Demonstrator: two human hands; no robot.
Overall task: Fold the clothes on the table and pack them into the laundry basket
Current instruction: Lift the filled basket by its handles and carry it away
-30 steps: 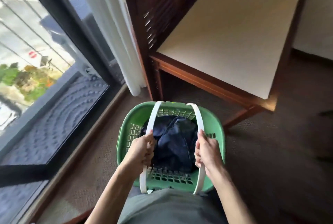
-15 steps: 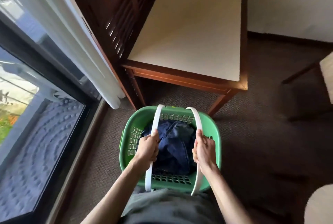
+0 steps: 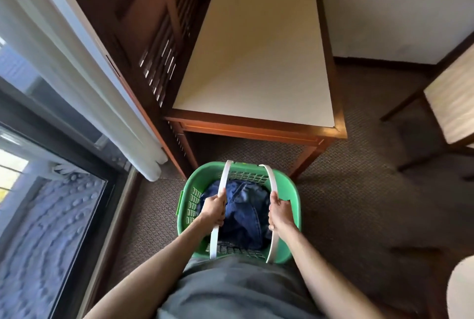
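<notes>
A green laundry basket (image 3: 293,198) with two white handles hangs in front of my waist, above the brown carpet. Dark blue denim clothes (image 3: 243,211) lie inside it. My left hand (image 3: 213,209) grips the left white handle (image 3: 222,182). My right hand (image 3: 279,212) grips the right white handle (image 3: 269,177). Ahead stands the wooden table (image 3: 256,62) with a cream top; nothing lies on it.
A dark wooden louvred cabinet (image 3: 143,23) stands left of the table. A white curtain (image 3: 77,67) and a glass balcony door (image 3: 51,216) fill the left side. A chair with a cream seat (image 3: 454,98) is at the right, another pale seat (image 3: 461,285) at lower right.
The view has swung right and back from the window toward the table. Both hands keep their grip on the handles and the basket stays in front of my body.
</notes>
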